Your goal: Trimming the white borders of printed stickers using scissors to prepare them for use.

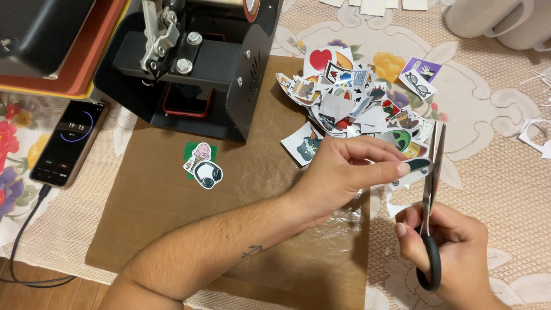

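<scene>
two bare hands work at the lower right of the frame. the left hand [338,172], reaching in from the lower left on a bare forearm, is closed in a pinch: thumb and fingertips grip a small sticker sheet [414,167] printed with a dark skateboard shape, held just above the table. the right hand [453,252], at the lower right corner, is curled shut around the black handle loops of a pair of scissors [431,189]; the blades point upward, slightly parted, and their inner edges meet the right side of the pinched sticker sheet.

just above the hands, centre right, lies a loose pile of cut stickers [356,97], many overlapping, among them a red heart and a purple piece with spectacles. two separate stickers [202,166], one pink figure on green and one with headphones, lie touching each other left of centre on a brown sheet [172,229] that covers the middle of the table. the brown sheet rests on a lace cloth with flower print [499,149]. a black heat press [195,63] stands at the upper left, its base on the brown sheet. a phone [69,143] with a lit timer screen lies at the left edge, a cable running from its lower end. white paper offcuts [536,138] lie at the right edge, and pale mugs [499,20] stand at the upper right.
</scene>
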